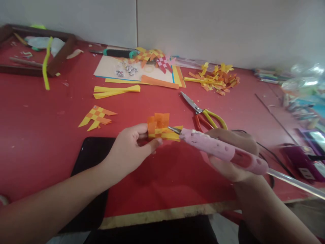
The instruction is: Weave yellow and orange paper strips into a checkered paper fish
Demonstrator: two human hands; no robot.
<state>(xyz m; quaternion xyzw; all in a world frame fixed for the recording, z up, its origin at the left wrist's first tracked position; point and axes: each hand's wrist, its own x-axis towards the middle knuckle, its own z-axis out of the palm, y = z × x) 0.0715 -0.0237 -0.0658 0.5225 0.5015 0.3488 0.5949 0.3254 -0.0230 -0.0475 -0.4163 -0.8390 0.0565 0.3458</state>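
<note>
My left hand (132, 149) pinches a small woven piece of orange and yellow paper strips (158, 130) between thumb and fingers, above the red table. In my right hand (228, 152) is a pink glue gun (210, 145), with a clear glue stick (294, 183) coming out of its back end. Its metal nozzle points left and reaches the strips; whether it touches them I cannot tell. A finished-looking woven paper fish (96, 117) lies left of my left hand. Scissors (200, 112) with red and yellow handles lie open beyond my right hand.
A black phone-like slab (88, 162) lies under my left forearm. Yellow strips (116, 90), a paper stack (106, 69) with beads, and paper scraps (218, 79) lie further back. A brown frame (63, 51) is at left, a purple power box (302, 162) at right.
</note>
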